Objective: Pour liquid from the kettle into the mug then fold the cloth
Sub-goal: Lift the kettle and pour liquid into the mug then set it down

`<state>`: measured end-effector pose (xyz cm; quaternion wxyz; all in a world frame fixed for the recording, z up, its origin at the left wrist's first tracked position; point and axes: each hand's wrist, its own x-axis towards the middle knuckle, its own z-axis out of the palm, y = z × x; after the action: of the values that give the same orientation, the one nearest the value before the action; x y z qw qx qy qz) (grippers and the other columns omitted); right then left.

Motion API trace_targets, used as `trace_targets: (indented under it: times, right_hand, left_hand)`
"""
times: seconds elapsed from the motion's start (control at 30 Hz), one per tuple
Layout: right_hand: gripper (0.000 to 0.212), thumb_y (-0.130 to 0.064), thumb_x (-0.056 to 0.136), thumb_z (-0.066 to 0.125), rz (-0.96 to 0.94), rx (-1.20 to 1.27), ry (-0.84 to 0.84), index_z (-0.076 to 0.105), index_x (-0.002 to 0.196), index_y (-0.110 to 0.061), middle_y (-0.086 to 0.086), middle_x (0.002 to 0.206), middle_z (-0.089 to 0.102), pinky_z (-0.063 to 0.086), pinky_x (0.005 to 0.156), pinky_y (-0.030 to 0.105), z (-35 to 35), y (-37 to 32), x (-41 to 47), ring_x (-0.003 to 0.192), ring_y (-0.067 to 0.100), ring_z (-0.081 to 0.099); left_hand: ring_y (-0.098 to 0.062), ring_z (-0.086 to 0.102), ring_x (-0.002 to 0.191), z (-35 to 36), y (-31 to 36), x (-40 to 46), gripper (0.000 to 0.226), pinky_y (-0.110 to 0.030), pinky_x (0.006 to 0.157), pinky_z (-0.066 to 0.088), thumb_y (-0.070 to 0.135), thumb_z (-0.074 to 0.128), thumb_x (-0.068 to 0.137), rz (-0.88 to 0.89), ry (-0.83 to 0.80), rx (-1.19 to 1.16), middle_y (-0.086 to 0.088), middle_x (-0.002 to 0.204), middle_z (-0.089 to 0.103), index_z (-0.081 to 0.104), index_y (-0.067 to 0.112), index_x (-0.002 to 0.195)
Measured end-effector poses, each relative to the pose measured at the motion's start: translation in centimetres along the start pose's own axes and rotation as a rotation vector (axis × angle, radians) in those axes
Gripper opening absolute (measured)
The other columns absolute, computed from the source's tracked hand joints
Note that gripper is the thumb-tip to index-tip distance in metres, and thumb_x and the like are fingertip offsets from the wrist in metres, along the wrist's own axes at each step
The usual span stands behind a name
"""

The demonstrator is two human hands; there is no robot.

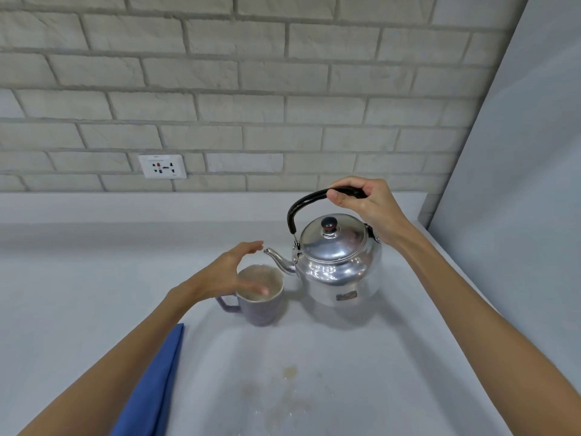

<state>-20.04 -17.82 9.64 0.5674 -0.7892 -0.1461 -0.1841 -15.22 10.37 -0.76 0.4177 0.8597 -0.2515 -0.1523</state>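
Kettle (338,262): polished metal, round-bellied, upright on the grey counter (361,372), lid seated with its dark knob on top. Spout (278,261) points toward the mug. My right hand (364,204) is over the kettle, fingers and thumb wrapped around the black arched handle (301,204) near its top. That is the right place to hold; the metal body looks slick and could be hot. Weight unknown: I cannot see how full it is. A full one would swing from the handle when tipped, and the lid might slip off.

Mug (261,297): lavender outside, pale inside, just beside the kettle on the spout side, its handle turned away from the kettle. The bottom shows pale; no liquid that I can make out, though my hand hides part of it. Ceramic by the look, so rigid and chippable. My left hand (232,275) hovers over the mug's rim, fingers spread, gripping nothing; whether a fingertip touches the rim I cannot tell.

Cloth (151,391): blue, soft, lying on the counter well nearer me than the kettle, partly under my left forearm. Untouched.

Faint brownish stains on the counter nearer me than the kettle.
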Motion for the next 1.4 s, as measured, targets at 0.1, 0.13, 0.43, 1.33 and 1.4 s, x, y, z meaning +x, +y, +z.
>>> trace_targets:
  times: [0.1, 0.13, 0.43, 1.33, 1.4]
  right_hand:
    - [0.007, -0.016, 0.082, 0.074, 0.014, -0.025, -0.037, 0.074, 0.086, -0.023, -0.014, 0.075, 0.072, 0.048, 0.074, 0.01, 0.3, 0.2, -0.1, 0.076, -0.001, 0.064]
    - [0.007, -0.017, 0.082, 0.074, 0.023, -0.033, -0.049, 0.074, 0.086, -0.022, -0.013, 0.075, 0.071, 0.048, 0.074, 0.011, 0.4, 0.2, -0.2, 0.076, 0.0, 0.064]
    - [0.006, -0.018, 0.08, 0.076, 0.055, -0.104, -0.132, 0.075, 0.083, -0.023, -0.014, 0.074, 0.072, 0.047, 0.072, 0.01, 0.6, 0.4, 0.0, 0.076, 0.001, 0.064]
    - [0.011, -0.02, 0.076, 0.08, 0.059, -0.188, -0.222, 0.077, 0.085, -0.014, 0.0, 0.081, 0.075, 0.049, 0.073, 0.012, -0.1, -0.3, 1.5, 0.078, 0.005, 0.068]
    - [0.011, -0.021, 0.075, 0.08, 0.059, -0.198, -0.233, 0.077, 0.084, -0.016, -0.004, 0.079, 0.075, 0.049, 0.073, 0.012, -0.1, -0.3, 1.7, 0.078, 0.005, 0.069]
  left_hand:
    - [-0.001, 0.04, 0.123, 0.8, -1.5, -0.5, 0.104, -0.016, 0.067, 0.053, 0.052, 0.087, 0.048, -0.024, 0.01, 0.022, 0.03, 0.132, 0.039, 0.031, 0.049, 0.136]
    - [-0.002, 0.04, 0.123, 1.2, -2.0, -0.6, 0.108, -0.01, 0.068, 0.05, 0.054, 0.087, 0.046, -0.018, 0.024, 0.044, 0.028, 0.134, 0.039, 0.029, 0.047, 0.137]
    - [0.002, 0.046, 0.118, 2.7, -3.7, -0.7, 0.109, -0.018, 0.091, 0.04, 0.061, 0.086, 0.043, -0.038, 0.076, -0.004, 0.027, 0.129, 0.045, 0.033, 0.043, 0.136]
    - [0.007, 0.049, 0.112, 3.5, -4.0, -0.8, 0.097, -0.018, 0.087, 0.042, 0.061, 0.086, 0.042, -0.014, 0.168, -0.017, 0.031, 0.119, 0.049, 0.041, 0.047, 0.127]
    - [0.002, 0.05, 0.112, 3.5, -4.0, -0.8, 0.098, -0.023, 0.09, 0.044, 0.061, 0.086, 0.042, -0.012, 0.176, -0.015, 0.03, 0.12, 0.05, 0.041, 0.046, 0.127]
